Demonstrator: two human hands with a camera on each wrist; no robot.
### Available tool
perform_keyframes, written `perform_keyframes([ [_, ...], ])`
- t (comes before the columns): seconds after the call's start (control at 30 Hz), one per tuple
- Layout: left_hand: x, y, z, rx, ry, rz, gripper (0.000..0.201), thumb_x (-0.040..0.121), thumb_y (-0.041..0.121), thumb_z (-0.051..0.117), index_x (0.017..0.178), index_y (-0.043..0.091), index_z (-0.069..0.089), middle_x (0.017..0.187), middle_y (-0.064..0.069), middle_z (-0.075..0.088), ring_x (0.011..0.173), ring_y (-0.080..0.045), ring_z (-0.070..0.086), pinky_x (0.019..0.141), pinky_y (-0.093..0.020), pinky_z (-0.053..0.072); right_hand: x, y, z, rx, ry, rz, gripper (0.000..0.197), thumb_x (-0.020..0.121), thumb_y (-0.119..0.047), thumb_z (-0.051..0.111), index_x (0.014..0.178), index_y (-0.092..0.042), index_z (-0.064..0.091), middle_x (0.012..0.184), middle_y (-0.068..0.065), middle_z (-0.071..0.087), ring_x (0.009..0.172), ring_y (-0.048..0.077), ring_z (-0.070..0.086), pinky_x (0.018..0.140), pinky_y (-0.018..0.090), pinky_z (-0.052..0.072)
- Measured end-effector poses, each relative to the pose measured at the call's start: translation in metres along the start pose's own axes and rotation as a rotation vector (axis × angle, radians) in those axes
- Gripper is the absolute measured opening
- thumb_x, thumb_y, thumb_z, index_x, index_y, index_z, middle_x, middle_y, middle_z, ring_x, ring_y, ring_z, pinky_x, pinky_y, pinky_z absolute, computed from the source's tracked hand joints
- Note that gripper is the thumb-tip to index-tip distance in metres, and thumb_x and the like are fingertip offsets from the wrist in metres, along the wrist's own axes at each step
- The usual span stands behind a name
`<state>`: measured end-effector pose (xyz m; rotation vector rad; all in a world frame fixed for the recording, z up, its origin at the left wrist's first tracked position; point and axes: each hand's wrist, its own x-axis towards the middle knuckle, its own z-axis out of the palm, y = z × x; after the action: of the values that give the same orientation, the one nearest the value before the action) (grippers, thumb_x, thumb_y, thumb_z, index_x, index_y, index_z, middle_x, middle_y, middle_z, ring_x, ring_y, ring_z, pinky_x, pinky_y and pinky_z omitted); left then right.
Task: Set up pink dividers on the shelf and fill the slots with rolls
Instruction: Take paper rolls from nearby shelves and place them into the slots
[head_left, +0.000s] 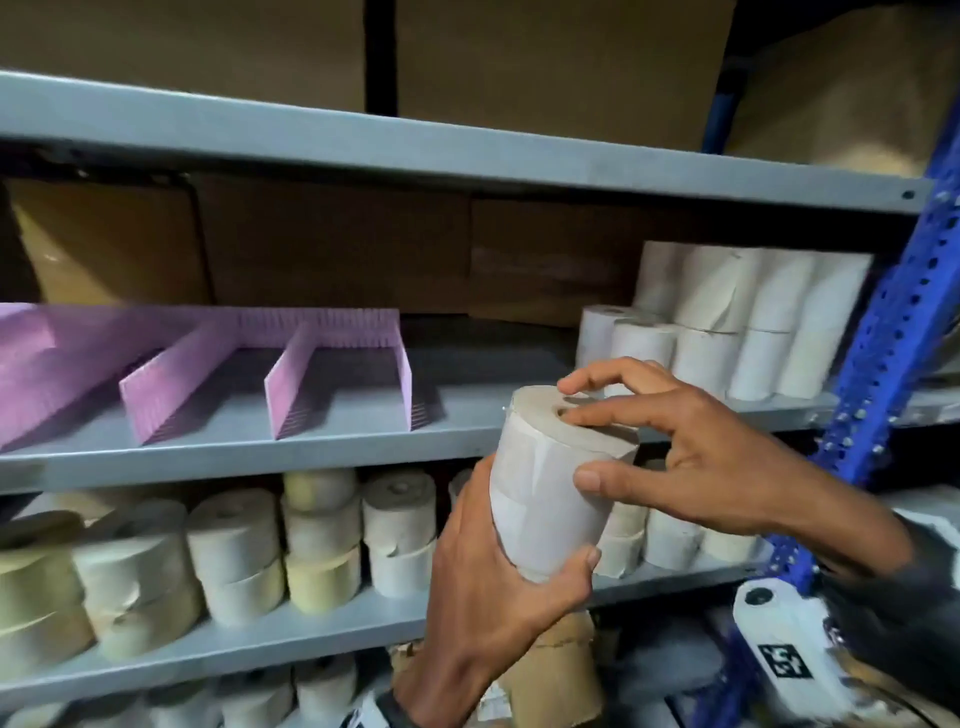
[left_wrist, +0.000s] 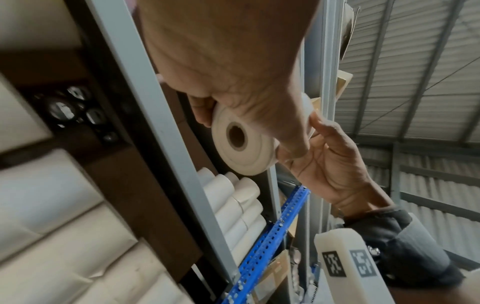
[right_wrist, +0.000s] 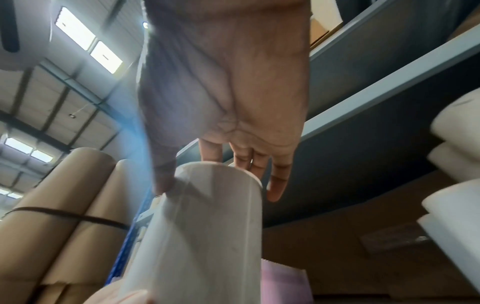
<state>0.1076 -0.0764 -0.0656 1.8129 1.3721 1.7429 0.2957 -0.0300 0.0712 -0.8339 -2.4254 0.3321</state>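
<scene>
The pink dividers (head_left: 332, 374) stand on the left half of the grey middle shelf (head_left: 467, 415), and their slots hold nothing. In front of the shelf edge, right of the dividers, a white roll (head_left: 545, 493) is upright in the air. My left hand (head_left: 524, 540) grips its lower half from below, thumb across the front. My right hand (head_left: 579, 447) pinches its top, fingertips near the core hole and thumb on the side. The left wrist view shows the roll's (left_wrist: 241, 144) hollow end. The right wrist view shows the roll (right_wrist: 207, 226) under my right hand (right_wrist: 221, 183), with a pink divider (right_wrist: 280, 283) behind.
Stacked white rolls (head_left: 727, 322) fill the right end of the same shelf beside a blue perforated upright (head_left: 883, 338). Brown boxes (head_left: 337, 249) line the back. The shelf below holds several cream rolls (head_left: 234, 551). Bundled cardboard tubes (right_wrist: 64, 216) stand nearby.
</scene>
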Motion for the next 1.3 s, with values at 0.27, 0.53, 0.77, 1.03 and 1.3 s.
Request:
perform_keyframes([
  [0.27, -0.07, -0.018, -0.113, 0.064, 0.108, -0.074, 0.092, 0.066, 0.051, 0.088, 0.146, 0.039, 0.044, 0.131, 0.014, 0.064, 0.115, -0.013, 0.065, 0.082, -0.04, 0.059, 0.041, -0.083, 0.059, -0.016, -0.351, -0.132, 0.062, 0.067, -0.079, 0.065, 0.123, -0.052, 0.062, 0.143, -0.042, 0.029, 0.134, -0.013, 0.033, 0.109, 0.032, 0.043],
  [0.53, -0.123, -0.046, -0.25, 0.105, 0.192, -0.145, 0.092, 0.068, 0.045, 0.09, 0.147, 0.04, 0.045, 0.133, 0.013, 0.064, 0.118, -0.011, 0.065, 0.084, -0.041, 0.059, 0.101, -0.18, 0.165, 0.032, -0.451, -0.311, 0.051, 0.076, -0.068, 0.069, 0.123, -0.048, 0.065, 0.143, -0.043, 0.031, 0.133, -0.017, 0.032, 0.106, 0.015, 0.036],
  [0.77, -0.156, -0.087, -0.408, 0.179, 0.204, -0.144, 0.101, 0.064, 0.048, 0.09, 0.151, 0.041, 0.041, 0.137, 0.015, 0.063, 0.121, -0.009, 0.064, 0.088, -0.037, 0.058, 0.155, -0.291, 0.277, 0.125, -0.415, -0.341, 0.057, 0.075, -0.07, 0.068, 0.121, -0.037, 0.069, 0.145, -0.039, 0.032, 0.135, -0.015, 0.033, 0.11, 0.021, 0.038],
  [1.03, -0.138, -0.109, -0.521, 0.145, 0.277, -0.062, 0.094, 0.069, 0.044, 0.087, 0.15, 0.036, 0.043, 0.138, 0.011, 0.061, 0.123, -0.016, 0.063, 0.088, -0.035, 0.059, 0.222, -0.388, 0.335, 0.182, -0.259, -0.468, 0.045, 0.081, -0.053, 0.074, 0.116, -0.024, 0.074, 0.142, -0.02, 0.049, 0.13, -0.003, 0.048, 0.104, 0.022, 0.045],
  [1.3, -0.104, -0.128, -0.535, 0.522, 0.541, 0.215, 0.08, 0.082, 0.039, 0.07, 0.15, 0.013, 0.037, 0.152, -0.011, 0.043, 0.14, -0.027, 0.046, 0.111, -0.035, 0.042, 0.298, -0.42, 0.341, 0.105, -0.108, -0.396, 0.046, 0.075, -0.047, 0.077, 0.109, -0.016, 0.077, 0.129, -0.007, 0.063, 0.118, 0.0, 0.057, 0.099, 0.031, 0.048],
])
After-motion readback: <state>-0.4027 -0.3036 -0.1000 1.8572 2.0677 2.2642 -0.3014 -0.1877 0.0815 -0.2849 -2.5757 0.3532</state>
